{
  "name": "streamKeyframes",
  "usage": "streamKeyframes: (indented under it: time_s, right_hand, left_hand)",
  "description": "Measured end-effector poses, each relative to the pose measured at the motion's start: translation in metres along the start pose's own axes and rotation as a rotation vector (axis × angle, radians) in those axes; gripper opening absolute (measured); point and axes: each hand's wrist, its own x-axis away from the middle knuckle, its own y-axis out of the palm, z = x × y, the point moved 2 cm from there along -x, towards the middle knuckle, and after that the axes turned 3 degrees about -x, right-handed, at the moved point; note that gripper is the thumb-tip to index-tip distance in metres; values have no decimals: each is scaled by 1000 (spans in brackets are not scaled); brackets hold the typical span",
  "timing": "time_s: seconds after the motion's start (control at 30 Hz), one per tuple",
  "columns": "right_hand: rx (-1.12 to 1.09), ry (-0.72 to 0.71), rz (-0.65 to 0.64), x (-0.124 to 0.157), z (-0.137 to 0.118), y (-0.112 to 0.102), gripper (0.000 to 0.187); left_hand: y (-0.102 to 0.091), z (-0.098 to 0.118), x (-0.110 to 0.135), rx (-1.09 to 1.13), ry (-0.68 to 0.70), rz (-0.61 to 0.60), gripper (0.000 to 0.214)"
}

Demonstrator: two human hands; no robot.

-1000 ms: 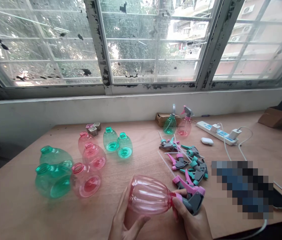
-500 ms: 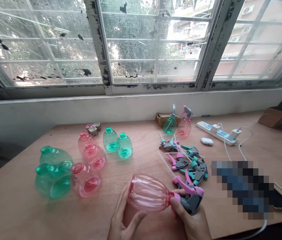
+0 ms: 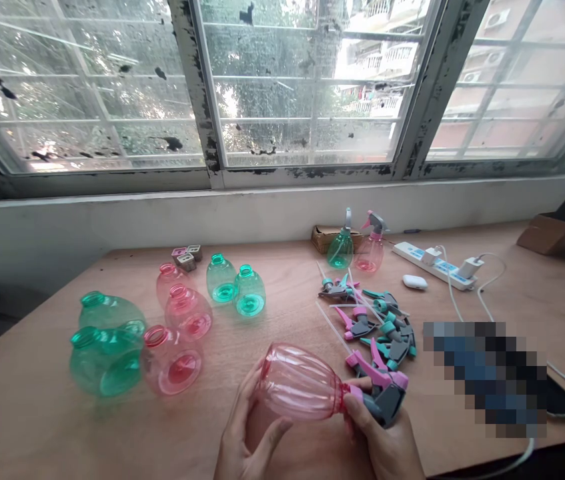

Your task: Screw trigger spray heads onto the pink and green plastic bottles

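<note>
A ribbed, see-through pink spray bottle (image 3: 302, 383) lies on its side between my hands above the table. My left hand (image 3: 249, 433) cups its wide base, the fingers behind it and the thumb apart below. At the neck, my right hand (image 3: 387, 443) pinches the pink collar of a grey and pink trigger spray head (image 3: 387, 393). The head sits against the bottle mouth; whether its thread is tight I cannot tell. Just beyond lies a pile of loose spray heads (image 3: 362, 325), grey with pink or teal, with thin white tubes.
Several capless bottles stand left, including a green bottle (image 3: 107, 363) and a pink bottle (image 3: 175, 363). Two spray bottles with heads, one green (image 3: 341, 250) and one pink (image 3: 369, 253), stand by the wall. A power strip (image 3: 435, 265), white case (image 3: 415, 283) and blurred-out object (image 3: 487, 380) lie right.
The base end of the pink bottle has shifted slightly up and right. Both hands stay in nearly the same place, and the other things have not moved.
</note>
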Motion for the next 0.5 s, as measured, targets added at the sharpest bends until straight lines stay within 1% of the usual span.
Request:
streamKeyframes:
  time_s: [0.17, 0.2, 0.27, 0.4, 0.43, 0.5]
  right_hand:
    - [-69, 3, 16, -2, 3, -1, 35]
    - [-71, 6, 16, -2, 3, -1, 35]
    - [-64, 13, 8, -1, 3, -1, 36]
    - [-23, 26, -26, 1, 0, 0, 38]
    - [-20, 25, -28, 1, -1, 1, 38]
    - [-34, 16, -15, 1, -3, 1, 38]
  left_hand:
    - [2, 0, 0, -29, 57, 67, 60]
    - [3, 1, 1, -21, 58, 62, 61]
    - [3, 4, 1, 14, 54, 14, 64]
    - [0, 4, 0, 133, -13, -90, 59]
    - [-1, 3, -2, 138, -17, -84, 58]
    - [-3, 2, -4, 79, 20, -46, 55]
